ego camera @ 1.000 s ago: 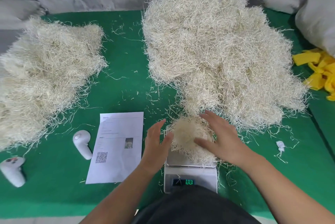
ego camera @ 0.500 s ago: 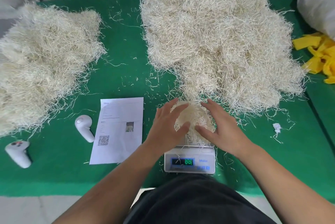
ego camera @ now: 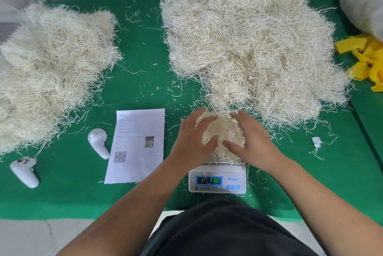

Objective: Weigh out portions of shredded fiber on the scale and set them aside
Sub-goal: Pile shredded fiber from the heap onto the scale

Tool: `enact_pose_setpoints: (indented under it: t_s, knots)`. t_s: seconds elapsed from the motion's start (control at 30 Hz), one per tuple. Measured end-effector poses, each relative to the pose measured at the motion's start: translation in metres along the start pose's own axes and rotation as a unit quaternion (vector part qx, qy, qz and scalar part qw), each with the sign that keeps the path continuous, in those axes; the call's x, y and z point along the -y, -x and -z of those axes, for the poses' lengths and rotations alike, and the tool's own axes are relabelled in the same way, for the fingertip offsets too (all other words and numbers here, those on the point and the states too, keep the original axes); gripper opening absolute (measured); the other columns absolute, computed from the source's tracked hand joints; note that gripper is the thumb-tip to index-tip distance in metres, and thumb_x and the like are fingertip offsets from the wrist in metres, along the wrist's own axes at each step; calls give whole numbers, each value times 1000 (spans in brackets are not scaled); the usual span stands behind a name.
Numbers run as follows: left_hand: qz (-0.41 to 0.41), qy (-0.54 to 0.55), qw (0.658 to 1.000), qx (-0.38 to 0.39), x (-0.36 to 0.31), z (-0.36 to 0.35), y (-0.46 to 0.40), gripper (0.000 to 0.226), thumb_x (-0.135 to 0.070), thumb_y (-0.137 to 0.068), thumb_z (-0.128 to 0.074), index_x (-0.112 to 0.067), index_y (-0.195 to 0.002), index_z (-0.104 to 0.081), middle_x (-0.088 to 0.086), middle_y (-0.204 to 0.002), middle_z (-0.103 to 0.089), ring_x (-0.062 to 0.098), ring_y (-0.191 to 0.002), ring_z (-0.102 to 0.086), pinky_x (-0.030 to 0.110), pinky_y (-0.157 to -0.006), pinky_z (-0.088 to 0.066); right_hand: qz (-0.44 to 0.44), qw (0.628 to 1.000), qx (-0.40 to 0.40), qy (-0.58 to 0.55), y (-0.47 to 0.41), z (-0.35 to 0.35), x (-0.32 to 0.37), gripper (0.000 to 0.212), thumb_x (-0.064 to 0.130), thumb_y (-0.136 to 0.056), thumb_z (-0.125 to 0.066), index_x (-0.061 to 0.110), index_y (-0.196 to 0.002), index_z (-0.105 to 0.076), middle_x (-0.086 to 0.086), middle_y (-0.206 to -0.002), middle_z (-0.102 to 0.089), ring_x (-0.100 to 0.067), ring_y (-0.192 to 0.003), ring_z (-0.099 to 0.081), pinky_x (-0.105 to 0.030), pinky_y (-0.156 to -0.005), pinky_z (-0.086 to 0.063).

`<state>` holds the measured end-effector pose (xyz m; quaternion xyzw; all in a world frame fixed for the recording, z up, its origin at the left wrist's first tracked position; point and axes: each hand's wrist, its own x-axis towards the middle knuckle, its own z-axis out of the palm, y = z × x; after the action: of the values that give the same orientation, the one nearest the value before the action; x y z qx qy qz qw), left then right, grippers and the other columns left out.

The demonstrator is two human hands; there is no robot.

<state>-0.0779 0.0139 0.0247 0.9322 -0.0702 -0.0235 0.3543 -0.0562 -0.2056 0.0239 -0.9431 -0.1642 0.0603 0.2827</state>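
A small white digital scale stands at the near edge of the green mat, its display lit with green digits. On its pan lies a wad of pale shredded fiber. My left hand cups the wad from the left and my right hand from the right, fingers spread against it. A large heap of fiber rises just behind the scale and touches the wad. A second, lower heap of fiber lies at the far left.
A printed sheet with a QR code lies left of the scale. Two white handheld controllers rest further left. Yellow strips and a grey sack sit at the right edge. Loose strands litter the mat.
Both hands have closed in around the wad on the scale, the left hand moving right onto it. The scale's reading has changed.
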Motion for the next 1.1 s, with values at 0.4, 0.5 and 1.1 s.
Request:
enact_pose_setpoints:
  t_s: [0.4, 0.5, 1.1]
  knots:
    - [222, 385, 895, 42, -17, -19, -12, 76, -57, -84, -70, -34, -149, -38, -5, -142, -55, 3, -117, -63, 18, -87, -52, -126, 976, 76, -163, -15, -30, 14, 44, 14, -93, -70, 36, -130, -63, 22, -109, -70, -3, -93, -67, -9, -76, -45]
    - [264, 487, 832, 8, -24, -12, -15, 76, -62, -80, -74, -37, -147, -44, -4, -131, -67, 13, -111, -71, 38, -93, -60, -133, 925, 30, -354, -19, -18, 35, 43, 21, -96, -71, 62, -104, -66, 34, -101, -71, 6, -93, -70, -4, -69, -50]
    - [239, 496, 834, -39, -43, 23, -53, 80, -70, -75, -78, -16, -133, -61, 5, -120, -75, 26, -109, -74, 51, -96, -59, -223, 836, -84, -494, -61, 16, 70, 77, 73, -79, -71, 27, -134, -44, -4, -119, -67, -16, -95, -73, -35, -71, -61]
